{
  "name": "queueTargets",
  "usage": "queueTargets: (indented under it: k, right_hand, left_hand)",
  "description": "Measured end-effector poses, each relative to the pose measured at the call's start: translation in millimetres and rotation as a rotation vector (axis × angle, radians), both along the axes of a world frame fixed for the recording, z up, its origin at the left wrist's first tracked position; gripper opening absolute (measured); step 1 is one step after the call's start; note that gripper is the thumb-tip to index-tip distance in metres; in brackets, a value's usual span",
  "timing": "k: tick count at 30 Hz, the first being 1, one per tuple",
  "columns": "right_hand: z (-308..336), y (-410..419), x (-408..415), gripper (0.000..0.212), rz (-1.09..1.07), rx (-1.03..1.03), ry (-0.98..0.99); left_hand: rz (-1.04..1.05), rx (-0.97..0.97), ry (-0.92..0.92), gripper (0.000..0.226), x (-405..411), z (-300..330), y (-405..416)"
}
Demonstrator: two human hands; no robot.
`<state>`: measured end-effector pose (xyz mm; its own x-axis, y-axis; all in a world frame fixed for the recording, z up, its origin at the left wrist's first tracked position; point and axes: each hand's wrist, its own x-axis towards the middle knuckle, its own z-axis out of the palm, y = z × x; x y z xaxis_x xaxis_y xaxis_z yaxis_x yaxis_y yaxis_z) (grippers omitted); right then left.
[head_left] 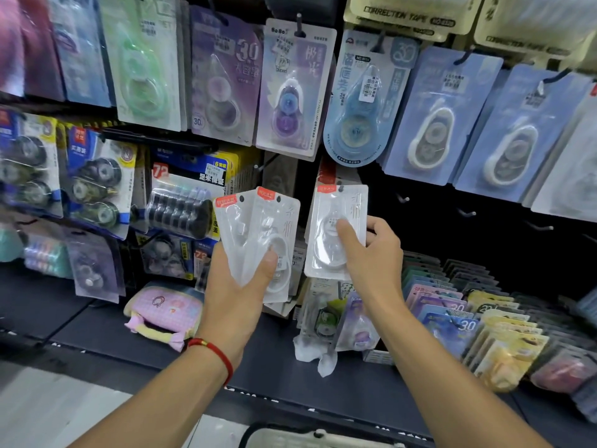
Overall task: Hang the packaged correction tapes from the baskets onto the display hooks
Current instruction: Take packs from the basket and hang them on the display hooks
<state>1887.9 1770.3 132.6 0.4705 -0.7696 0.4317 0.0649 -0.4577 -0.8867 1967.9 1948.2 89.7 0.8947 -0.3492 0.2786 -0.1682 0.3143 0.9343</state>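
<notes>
A: Basket (323, 436) rim lowest, nearest me. Left hand (240, 286) clamps fanned packs (258, 234).
B: Right?
A: Right hand (371, 253) pinches one pack (336, 227), upright, hole topmost, just left of bare hooks (468, 212).

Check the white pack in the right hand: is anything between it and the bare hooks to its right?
Nothing visible does. The right hand pinches the white pack at the level of the bare hooks, which stick out of the dark panel to its right. The gap between shows only the dark panel; the blue packs hang above that row.
</notes>
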Motion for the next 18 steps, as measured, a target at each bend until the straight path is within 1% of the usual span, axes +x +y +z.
queueTargets:
  k: [2,4,5,6,7,10,11,12,16,18]
  right_hand:
    - [-1,-5,2,0.036,-0.031,-0.038,0.138]
    - [-5,-9,4,0.056,-0.096,-0.099,0.342]
    - [-7,-7,3,0.06,-0.119,-0.121,0.396]
    - [-8,-4,2,0.057,-0.113,-0.132,0.401]
    - [-10,0,0,0.05,-0.06,-0.125,0.374]
    - [-15,17,-7,0.026,0.289,0.016,0.283]
    - [-16,22,-9,0.022,0.373,0.036,0.276]
    - [-19,25,-11,0.021,0.412,0.032,0.267]
    - [-23,22,-15,0.029,0.385,0.05,0.186]
    - [-23,17,-16,0.03,0.377,0.123,0.098]
  left_hand:
    - [0.0,0.003,-0.001,0.058,-1,0,0]
    - [-0.01,0.009,-0.001,0.054,-2,0,-1]
    - [-0.02,0.01,0.0,0.054,-2,-1,-1]
    - [-0.034,0.011,0.0,0.054,-2,-1,-2]
    - [-0.05,0.012,-0.003,0.055,-2,-1,-2]
    - [-0.119,0.022,-0.019,0.054,-6,0,-4]
    - [-0.141,0.024,-0.015,0.054,-7,0,-4]
    - [-0.157,0.022,-0.008,0.056,-8,0,-4]
    - [-0.171,0.015,0.008,0.065,-8,1,-5]
    - [-0.171,0.013,0.036,0.058,-5,-1,-4]
